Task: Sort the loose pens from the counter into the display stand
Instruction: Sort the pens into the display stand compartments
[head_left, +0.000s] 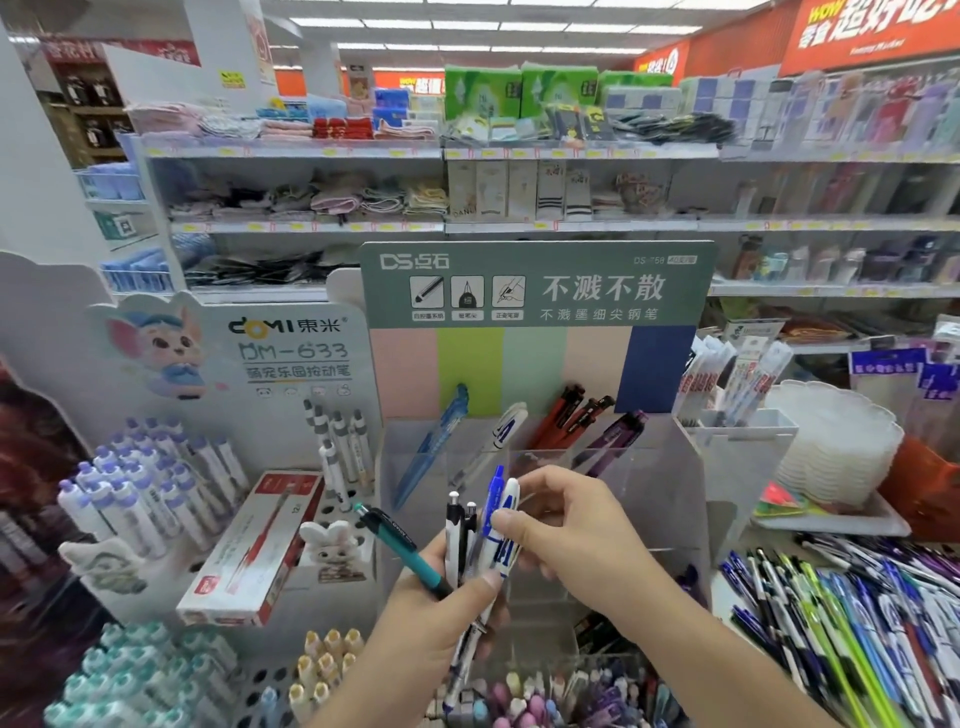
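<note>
L hand (431, 618) gripping pen bunch (470, 540), R hand (566, 530) pinching white-blue pen (505, 525)

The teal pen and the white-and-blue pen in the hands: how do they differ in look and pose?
The teal pen has a dark teal barrel; the white-and-blue pen is white with blue markings. The teal pen tilts out to the left of the bunch, while the white-and-blue pen stands nearly upright. Only the left hand grips the teal pen; the right hand also pinches the white-and-blue pen with its fingers. Both stand in the same bunch.
</note>
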